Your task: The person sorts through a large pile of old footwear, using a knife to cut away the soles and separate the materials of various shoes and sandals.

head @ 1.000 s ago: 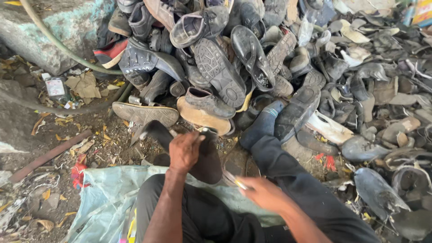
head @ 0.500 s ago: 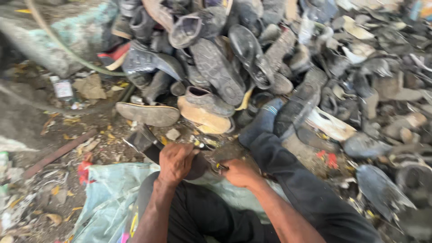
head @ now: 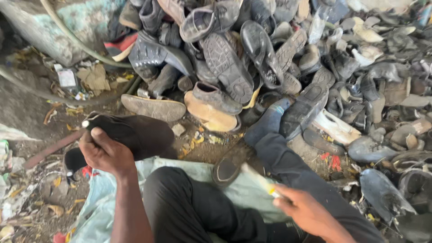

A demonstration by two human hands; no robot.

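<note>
My left hand (head: 105,153) grips a dark, floppy shoe upper (head: 135,133) and holds it up over the dirt at the left. My right hand (head: 303,209) is at the lower right, blurred, closed around a thin pale tool with a yellow band (head: 260,180) that points up and left. Between my hands a dark shoe sole (head: 229,164) lies on the pale green cloth (head: 202,180) by my knee. My legs in dark trousers (head: 189,207) stretch toward the pile.
A big heap of worn shoes, sandals and soles (head: 270,58) fills the top and right. A tan sole (head: 153,108) and a tan boot (head: 209,112) lie in front of it. A hose (head: 76,40) curves past a painted block (head: 45,22) at the upper left; litter covers the dirt.
My hands were together on the shoe by my knee; now the left has pulled the dark upper away to the left and the right has swung down to the right with the tool.
</note>
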